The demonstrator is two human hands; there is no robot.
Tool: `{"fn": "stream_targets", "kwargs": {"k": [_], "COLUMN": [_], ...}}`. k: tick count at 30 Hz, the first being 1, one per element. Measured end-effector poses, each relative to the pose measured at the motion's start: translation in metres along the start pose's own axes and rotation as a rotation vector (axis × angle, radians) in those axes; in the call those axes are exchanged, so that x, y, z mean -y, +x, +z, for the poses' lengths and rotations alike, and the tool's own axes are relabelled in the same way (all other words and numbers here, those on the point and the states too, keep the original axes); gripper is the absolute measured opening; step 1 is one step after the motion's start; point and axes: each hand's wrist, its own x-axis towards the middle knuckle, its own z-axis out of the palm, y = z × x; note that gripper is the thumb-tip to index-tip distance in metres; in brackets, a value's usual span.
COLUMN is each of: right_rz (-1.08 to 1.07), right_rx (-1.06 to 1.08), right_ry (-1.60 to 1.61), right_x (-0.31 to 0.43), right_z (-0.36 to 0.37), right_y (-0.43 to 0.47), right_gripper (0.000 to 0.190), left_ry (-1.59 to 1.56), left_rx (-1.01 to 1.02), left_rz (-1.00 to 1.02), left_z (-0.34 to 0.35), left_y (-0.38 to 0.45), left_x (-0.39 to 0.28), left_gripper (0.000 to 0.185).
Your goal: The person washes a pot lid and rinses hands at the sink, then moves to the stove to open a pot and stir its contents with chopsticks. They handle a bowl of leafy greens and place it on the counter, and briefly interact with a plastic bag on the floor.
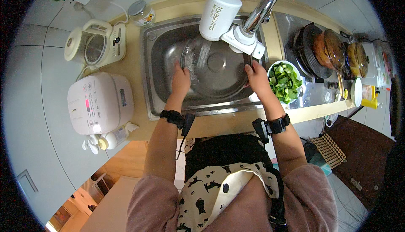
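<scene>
A round, see-through or metal basin is held level inside the stainless steel sink. My left hand grips its left rim and my right hand its right rim, with the thumbs on top. Water runs into it from the white filter unit fitted on the chrome faucet. To the right of my right hand, a white bowl of chopped leafy greens stands at the sink's edge. The undersides of the fingers are hidden.
On the left of the counter are a glass kettle, a rice cooker and pump bottles. A glass jar stands behind the sink. Dark pans and lidded amber pots occupy the hob at right.
</scene>
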Motion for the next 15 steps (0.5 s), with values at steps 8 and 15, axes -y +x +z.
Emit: {"fn": "stream_targets", "kwargs": {"k": [8, 15], "right_rz": [0.387, 0.671], "right_rx": [0.086, 0.266], "right_ry": [0.629, 0.754], "right_x": [-0.03, -0.047], "right_z": [0.03, 0.072], "right_y": [0.027, 0.035], "right_gripper": [0.013, 0.017], "left_ry": [-0.548, 0.103], "left_rx": [0.052, -0.184], "left_rz": [0.021, 0.323], "left_z": [-0.035, -0.09], "left_y": [-0.004, -0.05], "left_x": [0.012, -0.041], "left_gripper": [0.042, 0.044]}}
